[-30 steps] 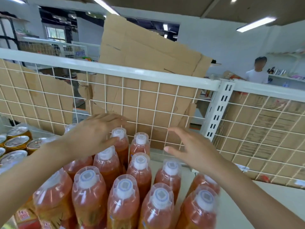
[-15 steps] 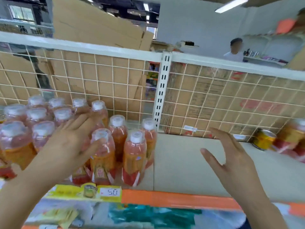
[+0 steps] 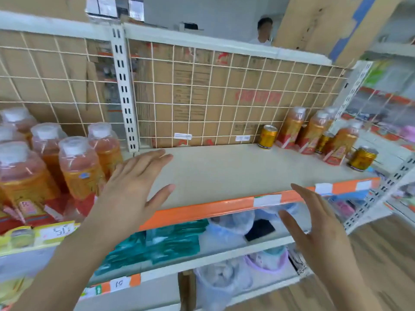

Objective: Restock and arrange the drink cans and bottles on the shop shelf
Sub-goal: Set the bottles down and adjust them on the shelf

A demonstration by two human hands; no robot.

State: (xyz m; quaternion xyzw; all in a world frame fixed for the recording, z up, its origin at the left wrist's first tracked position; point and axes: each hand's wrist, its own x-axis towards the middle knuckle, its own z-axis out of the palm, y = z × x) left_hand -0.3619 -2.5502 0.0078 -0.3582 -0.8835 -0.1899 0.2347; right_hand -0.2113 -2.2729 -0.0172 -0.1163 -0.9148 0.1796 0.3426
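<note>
The shelf [image 3: 235, 169] lies bare rightward from the slotted upright [image 3: 123, 90], bounded by a wire grid [image 3: 202, 97] behind and an orange edge strip [image 3: 202, 209] in front. Packed orange-drink bottles [image 3: 78, 167] stand left of the upright. The left hand [image 3: 132, 194], spread and empty, hovers before the upright's foot. The right hand [image 3: 314, 234], likewise spread and empty, is farther right, before the strip. Far right stand more bottles [image 3: 314, 133] and gold cans [image 3: 267, 136]. Below the upright, price tags read "50" [image 3: 60, 230] and "10" [image 3: 120, 283]; the bottle labels are blurred.

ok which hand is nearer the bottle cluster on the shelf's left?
Left. The left hand is right beside the bottle cluster, just to its right; the right hand is far off to the right, in front of the shelf's orange edge strip.
</note>
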